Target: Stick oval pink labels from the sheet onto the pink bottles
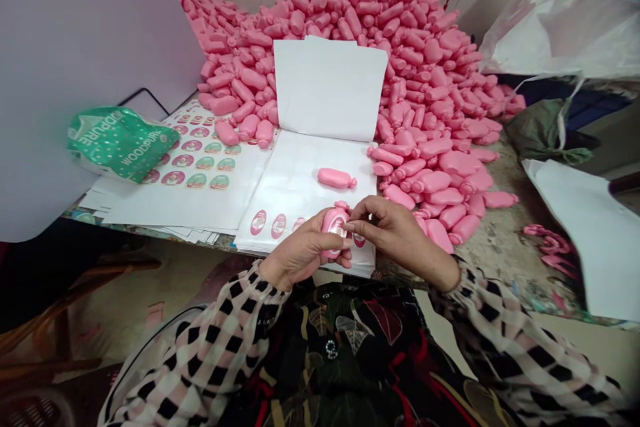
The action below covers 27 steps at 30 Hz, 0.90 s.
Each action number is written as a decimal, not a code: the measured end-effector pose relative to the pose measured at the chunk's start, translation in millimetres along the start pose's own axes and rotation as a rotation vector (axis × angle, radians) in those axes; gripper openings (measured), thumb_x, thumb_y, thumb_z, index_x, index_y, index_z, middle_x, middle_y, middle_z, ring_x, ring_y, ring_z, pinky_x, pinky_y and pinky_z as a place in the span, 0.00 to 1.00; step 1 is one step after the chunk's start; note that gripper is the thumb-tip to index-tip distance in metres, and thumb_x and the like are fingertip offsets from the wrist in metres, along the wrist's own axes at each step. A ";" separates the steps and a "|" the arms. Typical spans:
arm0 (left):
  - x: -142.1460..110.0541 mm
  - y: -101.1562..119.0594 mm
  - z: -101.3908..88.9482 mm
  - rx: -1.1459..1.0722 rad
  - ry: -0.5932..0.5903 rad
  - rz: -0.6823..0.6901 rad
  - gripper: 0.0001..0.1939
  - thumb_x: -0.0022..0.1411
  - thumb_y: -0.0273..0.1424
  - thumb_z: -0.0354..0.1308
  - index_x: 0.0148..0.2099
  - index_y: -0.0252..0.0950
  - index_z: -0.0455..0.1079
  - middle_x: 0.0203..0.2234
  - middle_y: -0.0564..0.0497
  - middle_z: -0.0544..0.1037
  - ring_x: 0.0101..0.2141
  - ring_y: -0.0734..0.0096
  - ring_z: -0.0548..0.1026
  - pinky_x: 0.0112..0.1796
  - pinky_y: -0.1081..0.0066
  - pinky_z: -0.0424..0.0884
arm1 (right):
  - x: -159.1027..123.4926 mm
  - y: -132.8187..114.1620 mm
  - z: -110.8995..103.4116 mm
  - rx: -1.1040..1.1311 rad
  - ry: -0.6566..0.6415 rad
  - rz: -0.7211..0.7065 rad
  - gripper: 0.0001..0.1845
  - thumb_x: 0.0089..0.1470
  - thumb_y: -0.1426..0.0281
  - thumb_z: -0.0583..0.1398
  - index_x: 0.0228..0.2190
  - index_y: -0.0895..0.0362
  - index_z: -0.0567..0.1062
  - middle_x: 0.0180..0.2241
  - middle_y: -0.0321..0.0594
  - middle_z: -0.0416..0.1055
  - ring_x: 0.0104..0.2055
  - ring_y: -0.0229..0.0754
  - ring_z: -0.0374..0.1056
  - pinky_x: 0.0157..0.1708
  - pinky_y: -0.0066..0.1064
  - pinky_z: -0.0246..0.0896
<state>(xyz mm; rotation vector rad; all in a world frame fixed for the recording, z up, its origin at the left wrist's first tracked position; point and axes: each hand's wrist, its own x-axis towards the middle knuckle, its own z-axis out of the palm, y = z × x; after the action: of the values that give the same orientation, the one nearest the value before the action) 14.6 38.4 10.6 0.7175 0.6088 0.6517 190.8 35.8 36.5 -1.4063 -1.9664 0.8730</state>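
A small pink plastic bottle (329, 217) is wrapped in the fingers of my left hand (300, 247), its narrow neck pointing away from me. On its front lies an oval pink-and-white sticker (338, 227), partly covered by my left thumb. My right hand (395, 230) pinches at the sticker's right edge; how much of it is stuck down I cannot tell. Below both hands is a white sticker sheet (295, 173) with a few oval stickers left along its near row. Another pink bottle (337, 178) lies on that sheet, just beyond my hands.
A large heap of pink bottles (370, 13) fills the table's back and right. White backing paper (330, 90) stands folded up against it. Printed sticker sheets (230, 203) and a green bag (125, 143) lie left. Pink scraps (550, 247) and white paper (595, 233) sit right.
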 end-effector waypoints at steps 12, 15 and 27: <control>-3.1 2.0 11.9 -0.034 -0.099 -0.083 0.26 0.46 0.16 0.62 0.46 0.38 0.60 0.29 0.55 0.70 0.27 0.76 0.71 0.30 0.71 0.73 | -3.9 0.1 12.6 0.325 0.247 0.168 0.20 0.42 0.59 0.67 0.35 0.54 0.70 0.32 0.34 0.67 0.30 0.35 0.62 0.28 0.28 0.59; -6.6 1.0 11.2 -0.028 -0.143 -0.082 0.25 0.45 0.15 0.62 0.43 0.38 0.59 0.31 0.55 0.70 0.28 0.76 0.72 0.32 0.69 0.74 | -4.2 0.6 26.5 0.623 0.202 0.244 0.16 0.46 0.59 0.65 0.33 0.55 0.70 0.31 0.33 0.67 0.27 0.33 0.62 0.27 0.28 0.60; -17.0 4.7 0.4 -0.149 -0.226 -0.088 0.30 0.42 0.15 0.63 0.46 0.38 0.58 0.27 0.56 0.71 0.28 0.74 0.74 0.33 0.71 0.72 | -12.7 -20.0 27.9 0.621 0.004 0.306 0.29 0.41 0.62 0.68 0.43 0.51 0.63 0.34 0.32 0.66 0.25 0.32 0.63 0.22 0.26 0.60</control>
<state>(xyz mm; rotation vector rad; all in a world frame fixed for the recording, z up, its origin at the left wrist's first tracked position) 2.4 28.9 19.0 0.6111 0.3773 0.5204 161.7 13.9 33.6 -1.3269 -1.3091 1.4599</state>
